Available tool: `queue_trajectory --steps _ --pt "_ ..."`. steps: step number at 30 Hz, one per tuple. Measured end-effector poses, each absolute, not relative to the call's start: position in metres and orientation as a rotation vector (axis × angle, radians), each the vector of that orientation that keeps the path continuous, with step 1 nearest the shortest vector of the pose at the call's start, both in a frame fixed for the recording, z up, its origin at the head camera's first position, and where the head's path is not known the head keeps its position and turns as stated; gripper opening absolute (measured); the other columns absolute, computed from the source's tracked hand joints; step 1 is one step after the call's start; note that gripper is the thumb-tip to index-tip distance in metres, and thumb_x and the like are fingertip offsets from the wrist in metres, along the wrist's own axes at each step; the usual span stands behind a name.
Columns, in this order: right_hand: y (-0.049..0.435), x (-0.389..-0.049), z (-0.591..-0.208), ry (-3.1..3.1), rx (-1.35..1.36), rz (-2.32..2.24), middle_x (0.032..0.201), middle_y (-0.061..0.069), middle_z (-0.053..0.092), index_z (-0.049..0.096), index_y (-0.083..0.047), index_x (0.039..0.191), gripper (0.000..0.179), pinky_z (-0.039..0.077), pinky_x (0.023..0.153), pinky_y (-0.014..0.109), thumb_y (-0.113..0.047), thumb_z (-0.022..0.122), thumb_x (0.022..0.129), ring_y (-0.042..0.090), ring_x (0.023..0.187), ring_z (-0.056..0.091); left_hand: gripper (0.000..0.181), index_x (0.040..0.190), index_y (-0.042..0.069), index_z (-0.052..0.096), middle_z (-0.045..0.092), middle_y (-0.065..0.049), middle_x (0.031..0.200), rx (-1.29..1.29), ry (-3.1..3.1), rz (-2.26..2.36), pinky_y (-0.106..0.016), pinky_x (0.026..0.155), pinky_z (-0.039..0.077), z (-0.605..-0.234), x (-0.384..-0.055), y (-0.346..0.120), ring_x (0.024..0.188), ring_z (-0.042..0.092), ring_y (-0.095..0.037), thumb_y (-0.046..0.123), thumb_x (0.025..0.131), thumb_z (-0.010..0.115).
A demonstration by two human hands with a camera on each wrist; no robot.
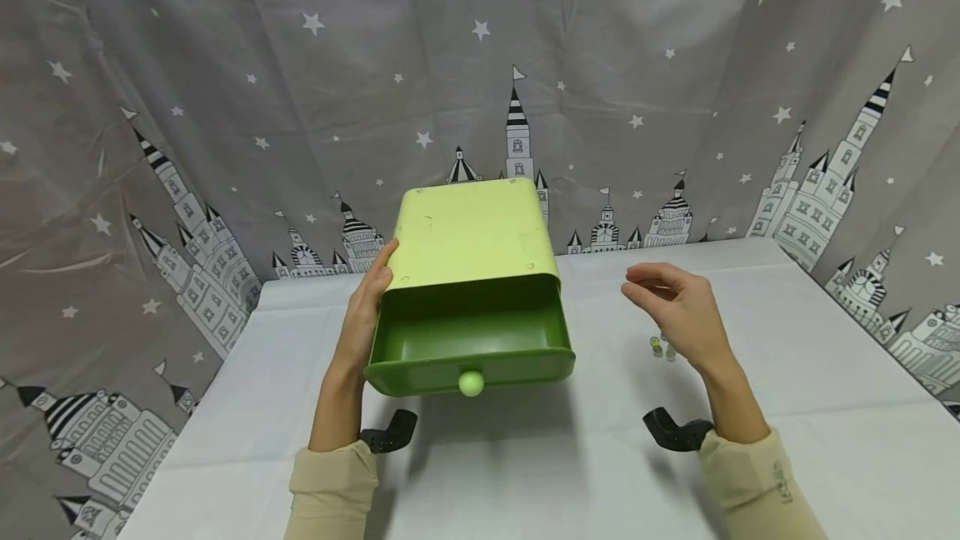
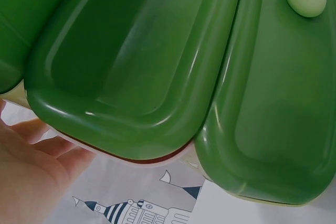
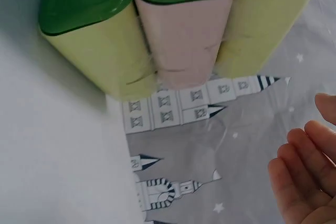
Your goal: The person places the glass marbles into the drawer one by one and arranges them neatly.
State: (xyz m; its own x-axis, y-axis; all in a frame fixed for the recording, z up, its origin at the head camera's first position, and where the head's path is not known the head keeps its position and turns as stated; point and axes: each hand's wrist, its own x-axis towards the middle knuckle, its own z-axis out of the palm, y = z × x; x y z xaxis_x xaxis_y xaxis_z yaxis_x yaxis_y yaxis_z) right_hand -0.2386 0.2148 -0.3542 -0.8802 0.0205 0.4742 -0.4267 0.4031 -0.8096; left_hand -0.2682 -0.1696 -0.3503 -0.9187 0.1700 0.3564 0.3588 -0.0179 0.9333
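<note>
A small drawer cabinet (image 1: 472, 227) with a yellow-green top stands on the table. Its top green drawer (image 1: 420, 379) is pulled partly out, its bare inside showing, with a round light-green knob (image 1: 471, 383) in front. Two more green drawers sit below it, one in a pink casing (image 3: 184, 40). My left hand (image 1: 365, 315) rests against the cabinet's left side; in the left wrist view its fingers (image 2: 76, 161) lie along the casing. To the right, my right hand (image 1: 678, 307) hovers apart from the cabinet with loosely bent fingers and nothing in them.
Several tiny clear and yellowish pieces (image 1: 656, 347) lie on the white-covered table (image 1: 832, 357), partly behind the right hand. A grey curtain (image 1: 337, 107) printed with castles and stars hangs behind. Black wrist mounts (image 1: 393, 432) stick out from both wrists.
</note>
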Motion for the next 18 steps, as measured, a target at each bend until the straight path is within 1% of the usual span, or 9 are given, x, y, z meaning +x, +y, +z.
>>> queue_trajectory --steps 8,15,18 --pt "0.226 -0.248 -0.368 -2.32 0.266 1.487 0.108 0.018 0.068 0.068 0.006 0.115 0.029 0.049 0.078 0.016 -0.015 0.069 0.094 0.002 0.092 0.062 0.055 0.159 0.013 0.02 0.017 0.001 0.162 -0.572 -2.097 -2.077 -0.045 0.116 0.014 -0.351 -0.268 -0.17 0.146 0.014 -0.015 0.032 0.108 0.03" --pt "0.241 -0.252 -0.376 -2.352 0.158 1.511 0.108 0.011 0.068 0.068 0.005 0.118 0.034 0.047 0.078 0.018 -0.021 0.068 0.095 0.002 0.094 0.06 0.055 0.159 0.013 0.021 0.017 0.001 0.162 -0.571 -2.092 -2.092 -0.045 0.116 0.014 -0.351 -0.268 -0.17 0.146 0.015 -0.014 0.032 0.108 0.031" --pt "0.247 -0.252 -0.379 -2.368 0.124 1.493 0.11 0.012 0.067 0.067 0.004 0.119 0.036 0.045 0.079 0.02 -0.023 0.068 0.095 0.002 0.094 0.059 0.055 0.159 0.013 0.021 0.017 0.002 0.162 -0.568 -2.087 -2.099 -0.044 0.116 0.014 -0.351 -0.268 -0.17 0.146 0.015 -0.014 0.031 0.108 0.031"
